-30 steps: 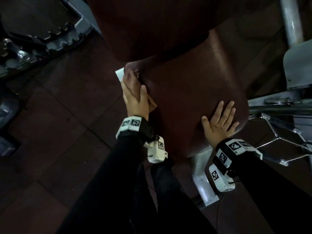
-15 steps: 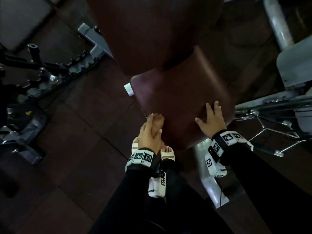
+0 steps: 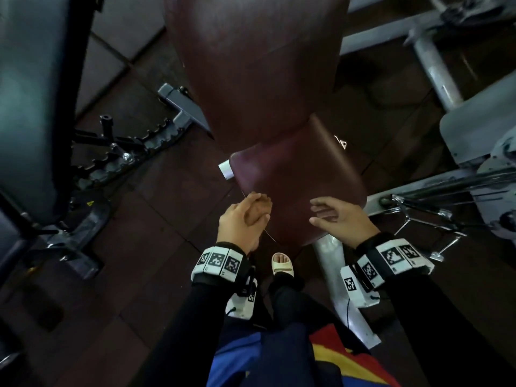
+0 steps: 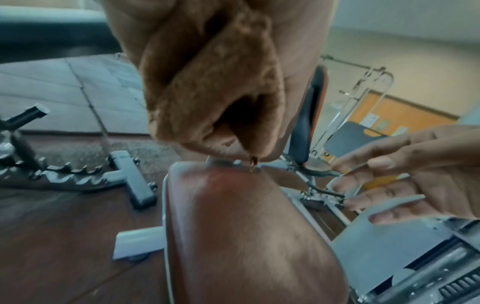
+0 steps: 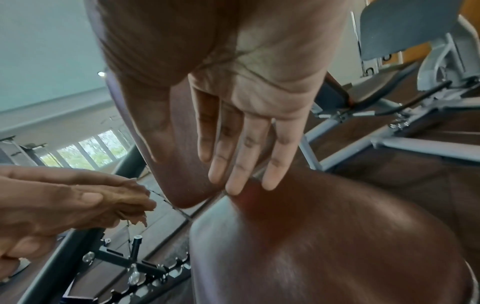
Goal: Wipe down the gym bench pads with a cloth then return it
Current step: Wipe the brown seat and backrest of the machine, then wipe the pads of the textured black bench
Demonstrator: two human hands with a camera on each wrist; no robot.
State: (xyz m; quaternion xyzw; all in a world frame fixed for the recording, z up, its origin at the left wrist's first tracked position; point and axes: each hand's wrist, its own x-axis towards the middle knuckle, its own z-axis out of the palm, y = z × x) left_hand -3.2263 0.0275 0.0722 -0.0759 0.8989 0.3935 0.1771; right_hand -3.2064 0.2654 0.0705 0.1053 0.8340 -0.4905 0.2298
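At far left a dark padded machine (image 3: 30, 93) and a toothed adjustment rack (image 3: 139, 146) stand on the floor. Next, our left hand (image 3: 243, 219) grasps the bunched brown cloth (image 3: 258, 209) over the near left edge of the seat pad (image 3: 301, 185). From the head view we see only a sliver of cloth between the fingers; the left wrist view shows it (image 4: 213, 86) filling the palm, a thread dangling. The backrest pad (image 3: 257, 65) rises beyond. Our right hand (image 3: 340, 219) hovers over the seat's near right corner, fingers relaxed and holding nothing; the right wrist view shows the straight fingers (image 5: 244, 156). A grey frame (image 3: 435, 60) crowds the right.
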